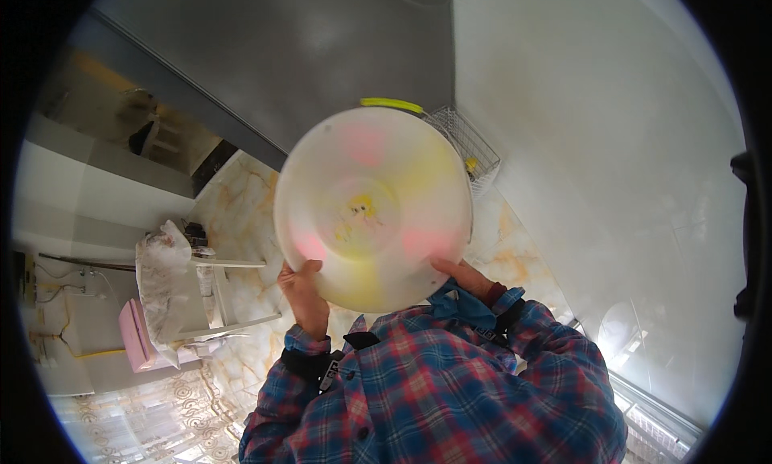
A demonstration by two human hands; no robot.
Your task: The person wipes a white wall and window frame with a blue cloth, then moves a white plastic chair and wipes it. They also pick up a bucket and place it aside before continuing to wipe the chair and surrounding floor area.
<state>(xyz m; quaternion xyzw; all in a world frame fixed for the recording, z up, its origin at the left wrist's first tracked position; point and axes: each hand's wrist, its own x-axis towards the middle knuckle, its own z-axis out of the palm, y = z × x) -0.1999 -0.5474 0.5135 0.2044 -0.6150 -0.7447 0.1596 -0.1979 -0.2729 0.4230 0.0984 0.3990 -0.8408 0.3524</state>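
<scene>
In front of my chest is a round, whitish plastic basin [377, 277] with soft pink and yellow patches and a yellow printed figure at its centre. My left hand [306, 295] grips its near left rim, with the thumb on the face towards me. At the near right rim, my right hand [467, 278] holds on in the same way; its fingers are mostly hidden behind the basin. A blue cloth [461, 307] hangs just below my right hand, and I cannot tell whether that hand pinches it too.
Beyond the basin stands a wire basket [476, 150] beside a pale wall [591, 132]. A yellow-green edge [391, 105] shows behind the basin's far rim. A large grey panel [338, 48] rises ahead. On the left are a white rack [226, 295], plastic sheeting [161, 289] and a pink box [136, 336].
</scene>
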